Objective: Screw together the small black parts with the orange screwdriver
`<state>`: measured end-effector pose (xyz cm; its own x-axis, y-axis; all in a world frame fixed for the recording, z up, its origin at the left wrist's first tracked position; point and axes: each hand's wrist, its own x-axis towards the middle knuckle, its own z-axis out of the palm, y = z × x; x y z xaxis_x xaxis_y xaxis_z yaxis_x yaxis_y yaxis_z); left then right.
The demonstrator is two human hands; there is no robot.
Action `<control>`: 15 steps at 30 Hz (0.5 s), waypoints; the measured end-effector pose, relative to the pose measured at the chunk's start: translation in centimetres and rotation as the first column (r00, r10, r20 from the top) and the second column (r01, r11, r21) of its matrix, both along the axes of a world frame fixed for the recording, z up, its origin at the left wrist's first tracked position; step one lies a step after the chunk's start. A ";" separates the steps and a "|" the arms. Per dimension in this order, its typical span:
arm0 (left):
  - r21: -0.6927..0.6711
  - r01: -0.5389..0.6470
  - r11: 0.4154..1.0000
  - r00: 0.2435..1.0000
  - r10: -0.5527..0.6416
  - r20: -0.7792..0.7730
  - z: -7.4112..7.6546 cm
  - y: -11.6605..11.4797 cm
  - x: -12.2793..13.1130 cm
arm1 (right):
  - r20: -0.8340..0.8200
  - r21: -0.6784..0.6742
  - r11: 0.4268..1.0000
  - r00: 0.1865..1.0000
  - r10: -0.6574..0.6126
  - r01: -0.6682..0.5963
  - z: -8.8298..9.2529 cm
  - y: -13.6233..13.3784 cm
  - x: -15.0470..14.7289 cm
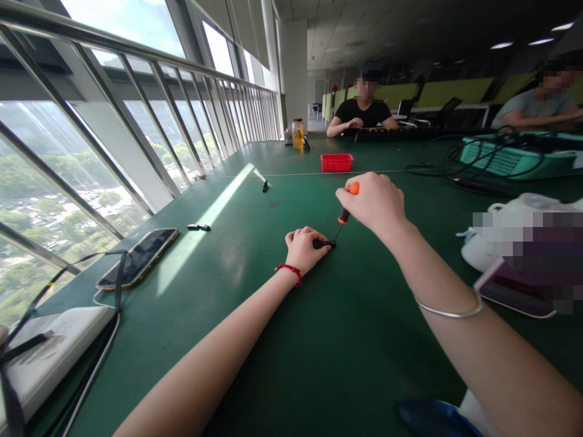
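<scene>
Screwdriver (345, 213) gripped in closed right hand (373, 203), tip down on small black part (324, 244). Left hand (304, 247), fingers curled, pins that part to green table (282, 340), mid-table before the person.

Hands (337, 224) with screwdriver (345, 213)

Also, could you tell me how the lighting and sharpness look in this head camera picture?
Head view: daylight from the windows lays a bright glare strip across the green table; railing lines bow from wide-angle distortion; the right hand and screwdriver look sharp; the far room is dim.
</scene>
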<state>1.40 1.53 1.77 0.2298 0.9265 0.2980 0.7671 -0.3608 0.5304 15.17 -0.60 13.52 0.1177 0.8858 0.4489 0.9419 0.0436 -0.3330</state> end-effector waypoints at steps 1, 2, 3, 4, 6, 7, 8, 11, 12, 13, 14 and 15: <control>0.001 0.000 1.000 1.000 0.000 -0.001 0.0 0.0 0.0 | -0.004 -0.002 1.000 1.000 -0.004 0.004 0.0 0.0 0.0; 0.001 0.001 1.000 1.000 -0.001 -0.001 0.0 0.0 0.0 | -0.009 0.000 1.000 1.000 -0.006 0.006 0.0 0.1 0.1; 0.002 0.002 1.000 1.000 -0.002 -0.001 0.0 0.0 0.0 | -0.014 0.005 1.000 1.000 -0.005 0.005 0.0 0.1 0.1; 0.001 0.002 1.000 1.000 -0.002 -0.003 0.0 0.0 0.0 | -0.020 0.010 1.000 1.000 0.002 -0.001 0.0 0.1 0.2; -0.002 0.002 1.000 1.000 -0.002 -0.005 -0.1 0.1 -0.1 | -0.027 0.013 0.999 0.999 0.030 -0.029 0.0 0.1 0.2; -0.004 0.002 1.000 1.000 -0.002 -0.007 -0.1 0.1 -0.1 | -0.025 0.008 0.999 0.999 0.048 -0.048 0.1 0.0 0.3; -0.005 0.001 1.000 1.000 -0.001 -0.009 0.0 0.0 -0.1 | -0.021 0.001 0.998 0.998 0.064 -0.064 0.2 0.0 0.3; -0.008 0.000 1.000 1.000 -0.001 -0.011 0.0 0.0 -0.1 | -0.003 -0.007 0.998 0.998 0.066 -0.066 0.4 -0.2 0.4; -0.010 0.001 1.000 1.000 -0.001 -0.012 0.0 0.0 -0.1 | 0.003 -0.005 0.998 0.998 0.058 -0.058 0.5 -0.2 0.5; -0.011 0.000 1.000 1.000 0.000 -0.011 0.1 0.0 -0.1 | 0.008 -0.002 0.999 0.999 0.051 -0.051 0.5 -0.3 0.5; -0.012 0.000 1.000 1.000 0.000 -0.011 0.1 0.0 -0.1 | 0.013 0.000 0.999 0.999 0.049 -0.049 0.6 -0.3 0.6; -0.012 0.000 1.000 1.000 0.000 -0.011 0.1 -0.1 -0.1 | 0.018 0.000 0.999 0.999 0.051 -0.051 0.6 -0.3 0.7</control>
<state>1.29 1.47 1.88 0.2327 0.9302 0.2839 0.7732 -0.3540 0.5261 15.83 -0.92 14.16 0.0641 0.8902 0.4511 0.9442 0.0922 -0.3162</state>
